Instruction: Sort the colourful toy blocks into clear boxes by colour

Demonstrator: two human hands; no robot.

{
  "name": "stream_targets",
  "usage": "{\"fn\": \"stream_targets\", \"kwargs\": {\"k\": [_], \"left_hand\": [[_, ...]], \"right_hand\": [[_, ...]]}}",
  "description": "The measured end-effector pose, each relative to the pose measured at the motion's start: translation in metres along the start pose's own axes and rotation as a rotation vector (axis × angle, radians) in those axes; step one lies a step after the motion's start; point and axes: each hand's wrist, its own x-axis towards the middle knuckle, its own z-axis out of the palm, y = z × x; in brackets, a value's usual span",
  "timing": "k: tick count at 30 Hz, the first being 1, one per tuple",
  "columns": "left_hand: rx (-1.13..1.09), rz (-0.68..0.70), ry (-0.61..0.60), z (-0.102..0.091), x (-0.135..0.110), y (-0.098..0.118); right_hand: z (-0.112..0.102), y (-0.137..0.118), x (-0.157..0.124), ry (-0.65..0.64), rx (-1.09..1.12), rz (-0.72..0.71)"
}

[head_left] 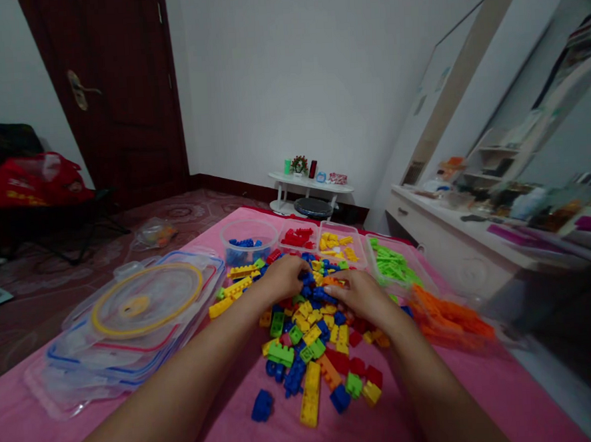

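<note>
A heap of mixed toy building bricks [306, 314] in blue, yellow, green, red and orange lies before me, and both my hands are at its far part. My left hand [289, 277] has its fingers curled down beside some blue bricks [307, 288]; its fingertips are partly hidden. From the right comes my right hand [358, 292], thumb and fingers drawn together near an orange brick [333, 281] and a blue brick [323, 295]. What either hand grips cannot be made out. Closest to me lie a long yellow brick [311, 395] and a single blue brick [261, 406].
Behind the heap stand a round tub of blue bricks [249, 232] and clear boxes of red bricks [299, 237], yellow bricks [337, 244] and green bricks [392, 262]. Orange bricks [451, 315] fill a box at right. Stacked clear lids [145, 300] lie left on the pink cloth [237, 418].
</note>
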Motion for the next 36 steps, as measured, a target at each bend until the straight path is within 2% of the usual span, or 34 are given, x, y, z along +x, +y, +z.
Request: {"fn": "stream_targets", "kwargs": {"k": [3,5,7,9,12,13,15,18,22,25,29,32,36], "left_hand": [[-0.009,-0.017,-0.009,0.0,0.001,-0.002],[-0.041,-0.012,-0.027,0.0,0.001,-0.003],[-0.068,-0.001,-0.038,0.0,0.001,-0.004],[-0.07,0.004,-0.047,0.001,0.001,-0.005],[-0.058,0.014,-0.042,0.002,0.001,-0.008],[-0.065,0.019,-0.043,0.002,0.001,-0.009],[-0.101,0.028,-0.058,0.002,0.001,-0.011],[-0.163,0.032,-0.1,0.003,0.003,-0.016],[-0.2,0.061,-0.099,0.004,0.005,-0.019],[-0.24,0.071,-0.087,0.002,0.005,-0.017],[-0.22,0.051,-0.031,-0.002,0.004,-0.012],[-0.196,0.048,0.024,0.002,0.004,-0.009],[-0.147,0.146,0.027,0.014,0.004,-0.004]], "right_hand": [[-0.011,-0.005,-0.008,0.111,-0.194,0.028],[-0.014,-0.019,-0.018,0.121,-0.237,-0.003],[-0.011,-0.039,-0.031,0.054,-0.192,-0.161],[0.001,-0.062,-0.047,-0.049,-0.096,-0.426],[0.025,-0.087,-0.066,-0.31,-0.02,-0.794],[0.033,-0.092,-0.069,-0.368,-0.026,-0.867],[0.044,-0.094,-0.07,-0.411,-0.058,-0.916],[0.049,-0.082,-0.058,-0.344,-0.095,-0.835],[0.042,-0.055,-0.032,-0.15,-0.12,-0.697],[0.029,-0.036,-0.017,-0.007,-0.124,-0.599],[-0.002,-0.014,-0.009,0.16,-0.153,-0.409],[-0.025,-0.001,-0.01,0.164,-0.201,-0.233],[-0.039,0.006,-0.017,0.003,-0.265,-0.041]]}}
